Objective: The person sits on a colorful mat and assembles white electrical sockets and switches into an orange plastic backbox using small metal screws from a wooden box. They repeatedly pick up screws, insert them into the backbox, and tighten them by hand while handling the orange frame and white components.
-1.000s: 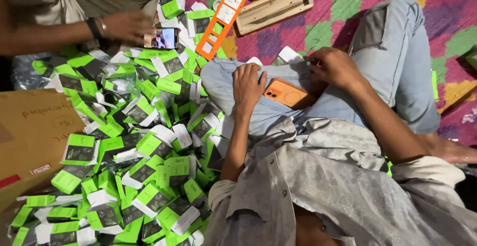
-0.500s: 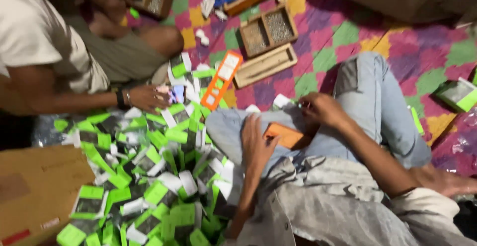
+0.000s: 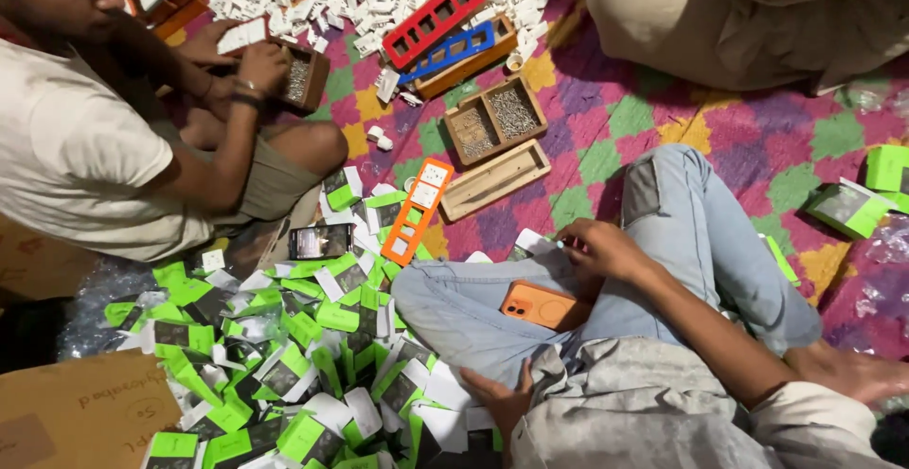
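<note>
I sit cross-legged in blue jeans with an orange phone (image 3: 540, 306) lying on my lap. My left hand (image 3: 502, 399) rests low beside my hip, fingers spread, touching the edge of a heap of green and white small boxes (image 3: 284, 355). My right hand (image 3: 598, 247) lies on my knee with curled fingertips against a white and green box (image 3: 532, 243); whether it grips the box is hidden. An orange frame with white inserts (image 3: 418, 210) lies just beyond the heap.
Another person in a white shirt sits at the left, a hand (image 3: 260, 67) on a wooden tray (image 3: 305, 76). Wooden trays with small metal parts (image 3: 495, 119), red and blue frames (image 3: 434, 19), white parts, a dark phone (image 3: 320, 241), a cardboard sheet (image 3: 80, 412) and a third person's leg (image 3: 748, 15) surround me.
The view has lifted toward the far mat. My left hand left the phone on my lap and dropped to the heap by my hip. The other person's hand moved from the heap to a wooden tray.
</note>
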The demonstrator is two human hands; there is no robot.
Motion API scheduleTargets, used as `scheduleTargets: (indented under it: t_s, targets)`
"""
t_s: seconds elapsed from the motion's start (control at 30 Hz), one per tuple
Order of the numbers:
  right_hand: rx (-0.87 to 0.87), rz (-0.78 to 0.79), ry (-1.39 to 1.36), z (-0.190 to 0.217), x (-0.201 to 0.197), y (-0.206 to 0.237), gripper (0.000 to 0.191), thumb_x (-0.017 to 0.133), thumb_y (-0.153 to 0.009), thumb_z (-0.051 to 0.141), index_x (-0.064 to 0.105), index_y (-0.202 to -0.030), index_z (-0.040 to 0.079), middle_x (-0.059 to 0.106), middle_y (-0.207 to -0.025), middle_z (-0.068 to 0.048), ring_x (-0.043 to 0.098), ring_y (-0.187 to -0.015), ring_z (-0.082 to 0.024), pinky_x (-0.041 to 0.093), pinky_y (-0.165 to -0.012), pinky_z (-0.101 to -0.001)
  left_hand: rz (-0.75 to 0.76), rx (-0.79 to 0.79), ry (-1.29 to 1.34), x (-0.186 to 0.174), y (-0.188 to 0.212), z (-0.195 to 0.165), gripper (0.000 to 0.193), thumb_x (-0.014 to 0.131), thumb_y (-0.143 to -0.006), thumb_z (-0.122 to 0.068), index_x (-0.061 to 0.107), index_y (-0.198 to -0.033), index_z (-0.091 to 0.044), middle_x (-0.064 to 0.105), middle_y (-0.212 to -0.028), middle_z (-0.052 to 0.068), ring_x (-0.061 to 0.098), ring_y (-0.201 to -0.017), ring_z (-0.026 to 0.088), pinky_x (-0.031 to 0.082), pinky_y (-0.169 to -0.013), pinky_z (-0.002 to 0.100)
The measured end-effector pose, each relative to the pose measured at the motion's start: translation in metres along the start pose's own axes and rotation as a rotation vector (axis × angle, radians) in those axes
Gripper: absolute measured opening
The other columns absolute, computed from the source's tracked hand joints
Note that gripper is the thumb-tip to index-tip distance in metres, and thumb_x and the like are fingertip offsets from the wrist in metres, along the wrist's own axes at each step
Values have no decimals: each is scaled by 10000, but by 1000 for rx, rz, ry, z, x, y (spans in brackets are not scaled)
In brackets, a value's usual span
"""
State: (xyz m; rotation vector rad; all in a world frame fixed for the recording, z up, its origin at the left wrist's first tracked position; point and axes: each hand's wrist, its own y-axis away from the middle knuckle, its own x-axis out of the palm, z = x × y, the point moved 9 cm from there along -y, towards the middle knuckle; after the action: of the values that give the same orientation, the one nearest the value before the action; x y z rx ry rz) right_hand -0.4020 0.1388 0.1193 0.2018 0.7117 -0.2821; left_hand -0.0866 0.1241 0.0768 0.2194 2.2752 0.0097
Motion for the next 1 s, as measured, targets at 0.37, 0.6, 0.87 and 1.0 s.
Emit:
scheduleTargets:
  t_s: [0.37,0.6,0.87,1.0]
  targets:
    - [33,83,70,10,5,-8,330,746,-797,135,711,-1123,101,729,-1028,-113,721,-894,-305,568,-751,-417,248,-398,91,19,1,26,1438,943,-603,-331,-74,-1556,22,154,-1554,355,255,-1456,481,262,-1222,498]
    - [45,196,349,3,18,-58,219,726,-847,268,768,-1027,150,739,-985,-120,708,-954,-324,564,-797,-449,-38,116,-22,-4,3,-11,1425,977,-625,-394,-24,-1503,114,76,-1517,458,152,-1429,612,284,-1139,515]
    - [273,243,269,-18,17,-67,302,788,-783,298,741,-1023,120,740,-997,-151,706,-980,-355,563,-828,-473,351,615,-67,26,-34,-111,824,888,-726,-236,499,-1425,-41,495,-1491,165,417,-1409,370,334,-1140,493]
    - [207,-29,397,-10,-8,-60,438,765,-838,358,659,-1131,51,697,-1072,-213,688,-969,-406,547,-778,-519,685,940,-281,72,-42,-147,1010,913,-579,-262,450,-1440,-11,441,-1511,177,387,-1394,387,325,-1126,511]
